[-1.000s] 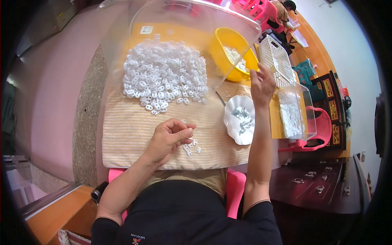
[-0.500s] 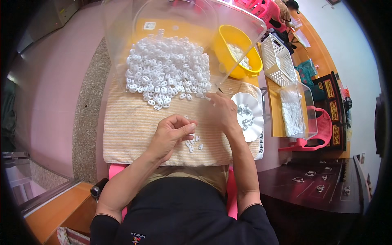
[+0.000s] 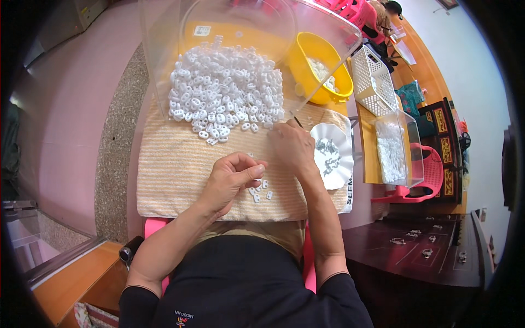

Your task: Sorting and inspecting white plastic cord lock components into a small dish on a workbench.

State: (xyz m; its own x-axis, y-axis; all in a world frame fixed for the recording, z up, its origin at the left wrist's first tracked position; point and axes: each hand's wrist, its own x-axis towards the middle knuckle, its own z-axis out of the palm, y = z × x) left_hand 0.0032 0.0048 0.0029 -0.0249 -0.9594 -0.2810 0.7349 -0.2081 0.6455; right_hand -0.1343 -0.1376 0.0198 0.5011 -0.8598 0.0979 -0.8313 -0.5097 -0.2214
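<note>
My left hand (image 3: 232, 177) is closed in a pinch above the striped towel, and a bit of a small white two-holed plastic piece shows at its fingertips. Below those fingers lie several loose white pieces (image 3: 257, 198). My right hand (image 3: 296, 146) hovers over the towel between the big heap of white pieces (image 3: 224, 87) and a white fluted dish (image 3: 342, 175) of small silvery metal parts (image 3: 328, 156). Its fingers are smeared by motion, so what they hold cannot be made out. Just beyond it, a thin dark stick (image 3: 297, 120) shows.
The heap spills from a clear plastic bin (image 3: 158, 65) onto the towel (image 3: 169, 175). A yellow basin (image 3: 301, 60) with pale pieces stands at its right. Further right are a white perforated basket (image 3: 369, 76), another clear bin of white pieces (image 3: 404, 164) and a pink chair (image 3: 432, 172).
My right hand has drawn slightly left and toward me, away from the heap's near right edge. My left hand keeps its pinch in nearly the same place.
</note>
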